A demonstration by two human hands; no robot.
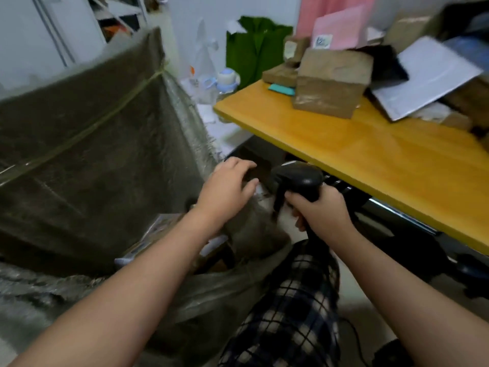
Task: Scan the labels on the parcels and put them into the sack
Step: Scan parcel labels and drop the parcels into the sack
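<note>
Clasping the black barcode scanner [299, 178] by its handle, the right grip [322, 215] sits just below the yellow bench [370, 149] edge. The left grip [227, 189] is released, fingers loose, over the woven sack [92, 144] rim. Blurred parcels [161, 225] lie inside the sack. A brown taped box [330, 80] and a white mailer [428, 78] lie on the bench.

The sack [79, 133] is dull olive-grey, scanner [299, 178] black, tabletop [370, 154] yellow-orange; a brown parcel [330, 80], white mailer [428, 78], pink envelope [341, 25], green bag [254, 46], and navy-and-cream checked trousers [291, 321]
</note>
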